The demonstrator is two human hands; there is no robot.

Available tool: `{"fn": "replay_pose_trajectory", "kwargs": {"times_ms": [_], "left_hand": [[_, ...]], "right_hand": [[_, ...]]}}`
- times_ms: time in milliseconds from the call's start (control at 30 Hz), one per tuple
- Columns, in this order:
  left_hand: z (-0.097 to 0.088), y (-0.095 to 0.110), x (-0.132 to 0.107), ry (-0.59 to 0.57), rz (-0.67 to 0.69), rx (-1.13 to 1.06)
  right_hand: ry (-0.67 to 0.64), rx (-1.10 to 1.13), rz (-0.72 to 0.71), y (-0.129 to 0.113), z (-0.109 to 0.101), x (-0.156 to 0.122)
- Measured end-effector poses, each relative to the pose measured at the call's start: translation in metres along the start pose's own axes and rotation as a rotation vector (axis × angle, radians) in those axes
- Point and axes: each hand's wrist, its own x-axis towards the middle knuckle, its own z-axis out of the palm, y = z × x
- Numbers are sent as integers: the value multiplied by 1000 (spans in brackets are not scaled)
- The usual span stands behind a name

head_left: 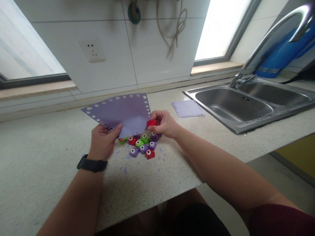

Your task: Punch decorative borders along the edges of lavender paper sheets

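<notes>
Above the desk [56,147], purple paper [124,113] is pinched by the left hand [102,141]; at its right edge, a red craft punch [151,123] is gripped by the right hand [166,124]. Border punching appears in hand; careful alignment is called for next

Lower left of frame: smooth black wristband with a thicker case at its outer edge [92,164], worn on left wrist [100,155]. Lower right corner: dark maroon fabric sleeve [280,219], plain. Bottom centre: black cloth garment [200,220], rounded outline, detail too dark to read.
</notes>
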Motion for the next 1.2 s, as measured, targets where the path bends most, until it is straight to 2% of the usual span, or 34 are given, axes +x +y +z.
{"fn": "replay_pose_trajectory", "kwargs": {"times_ms": [533, 800, 1033, 1200], "left_hand": [[-2, 3, -1, 1, -15, 30], [-4, 0, 1, 4, -25, 33], [-4, 3, 0, 11, -54, 23], [-3, 1, 1, 50, -84, -30]], "right_hand": [[2, -63, 6, -6, 1, -3], [-40, -44, 20, -3, -1, -2], [-113, 0, 33, -8, -15, -2], [-13, 34, 30, -6, -28, 2]]}}
